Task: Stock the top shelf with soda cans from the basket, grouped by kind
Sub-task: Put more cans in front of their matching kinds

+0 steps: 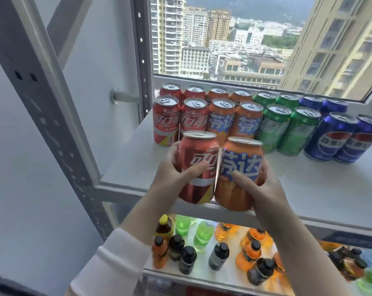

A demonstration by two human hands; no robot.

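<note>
The left grip (172,174) grasps a red can (195,165) and the right grip (264,184) an orange can (238,189), both at the front edge of the top shelf (309,184), just short of two sorted rows (275,127) beyond; placing both remains.

Single head view, close, facing forward-down over top shelf (309,189) toward window (245,39)

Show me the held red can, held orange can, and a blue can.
held red can (199,161): head view, white lettering.
held orange can (246,155): head view, blue lettering.
blue can (330,141): head view, round logo.
</note>
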